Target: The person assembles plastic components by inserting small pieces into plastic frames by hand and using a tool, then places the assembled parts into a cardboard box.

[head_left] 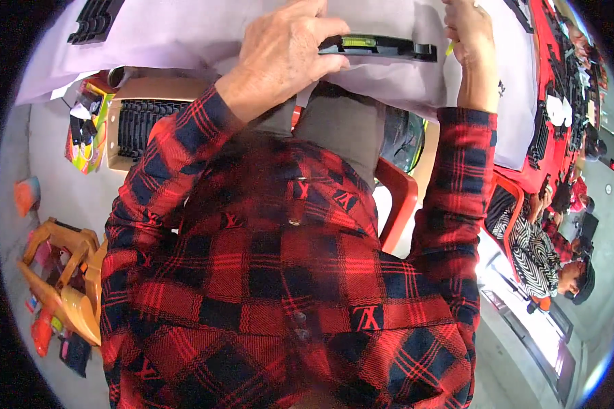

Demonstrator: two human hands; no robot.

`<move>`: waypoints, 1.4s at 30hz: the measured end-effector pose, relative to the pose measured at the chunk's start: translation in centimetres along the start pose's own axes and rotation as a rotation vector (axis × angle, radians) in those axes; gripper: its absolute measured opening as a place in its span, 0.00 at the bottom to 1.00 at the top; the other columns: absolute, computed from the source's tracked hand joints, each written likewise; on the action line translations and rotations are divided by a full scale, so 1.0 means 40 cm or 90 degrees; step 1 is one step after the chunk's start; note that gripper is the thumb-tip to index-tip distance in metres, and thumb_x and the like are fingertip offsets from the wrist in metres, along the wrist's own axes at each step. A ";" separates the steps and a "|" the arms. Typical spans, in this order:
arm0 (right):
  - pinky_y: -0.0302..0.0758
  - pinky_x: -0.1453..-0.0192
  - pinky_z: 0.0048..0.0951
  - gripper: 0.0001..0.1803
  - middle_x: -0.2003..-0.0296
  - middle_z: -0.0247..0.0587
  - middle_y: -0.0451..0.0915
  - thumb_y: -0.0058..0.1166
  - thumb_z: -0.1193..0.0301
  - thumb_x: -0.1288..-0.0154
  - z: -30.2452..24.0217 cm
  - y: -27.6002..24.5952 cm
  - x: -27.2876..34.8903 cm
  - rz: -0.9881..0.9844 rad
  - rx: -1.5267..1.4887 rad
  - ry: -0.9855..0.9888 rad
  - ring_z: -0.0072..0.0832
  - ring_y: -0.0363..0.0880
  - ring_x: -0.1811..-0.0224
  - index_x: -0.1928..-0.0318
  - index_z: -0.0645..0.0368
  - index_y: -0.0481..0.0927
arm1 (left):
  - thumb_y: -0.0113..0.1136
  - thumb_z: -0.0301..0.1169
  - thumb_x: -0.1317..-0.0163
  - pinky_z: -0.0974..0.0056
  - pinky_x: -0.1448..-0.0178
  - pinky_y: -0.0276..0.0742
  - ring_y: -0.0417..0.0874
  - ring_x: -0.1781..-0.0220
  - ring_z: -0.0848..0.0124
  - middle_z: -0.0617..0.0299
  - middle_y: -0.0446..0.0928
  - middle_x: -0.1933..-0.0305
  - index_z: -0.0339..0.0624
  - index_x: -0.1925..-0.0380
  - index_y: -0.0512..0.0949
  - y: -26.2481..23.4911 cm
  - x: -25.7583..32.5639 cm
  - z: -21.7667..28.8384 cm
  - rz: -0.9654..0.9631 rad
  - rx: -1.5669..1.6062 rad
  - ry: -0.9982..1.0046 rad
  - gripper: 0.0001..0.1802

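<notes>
My left hand is closed, with thumb and fingers pinching the left end of a black spirit level. The level is a long, narrow body with a yellow-green vial near the fingertips, and it lies level along the near side of the table with a white cloth. Off its right end, my right hand is closed too, partly cut by the upper edge. A small yellow-green piece pokes out below its fingers; most of it is hidden.
Black ridged parts lie at the table's far left. Below the edge stands a cardboard box holding several black strips, beside a colourful carton. A wooden chair is lower left. At right, people sit along a red-covered table strewn with black parts.
</notes>
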State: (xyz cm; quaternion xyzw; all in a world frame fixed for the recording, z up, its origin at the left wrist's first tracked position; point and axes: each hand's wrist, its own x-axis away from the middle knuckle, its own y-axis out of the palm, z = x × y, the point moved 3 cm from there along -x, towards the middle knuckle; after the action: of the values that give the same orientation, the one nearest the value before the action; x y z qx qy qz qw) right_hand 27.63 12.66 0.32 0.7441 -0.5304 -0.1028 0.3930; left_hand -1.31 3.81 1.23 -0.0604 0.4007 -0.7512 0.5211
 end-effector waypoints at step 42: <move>0.78 0.58 0.31 0.23 0.65 0.43 0.79 0.73 0.75 0.53 0.290 0.279 0.301 0.154 1.052 -0.416 0.37 0.81 0.64 0.53 0.59 0.83 | 0.72 0.26 0.61 0.58 0.59 0.71 0.78 0.64 0.59 0.58 0.74 0.65 0.37 0.60 0.81 -0.077 0.069 0.102 0.056 -0.134 0.180 0.22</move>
State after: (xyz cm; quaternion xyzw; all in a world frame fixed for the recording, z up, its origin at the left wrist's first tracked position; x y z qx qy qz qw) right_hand 18.12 -4.78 3.48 0.6622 -0.5953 0.1472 -0.4306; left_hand -2.76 -0.26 5.12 0.0091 0.5488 -0.6825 0.4826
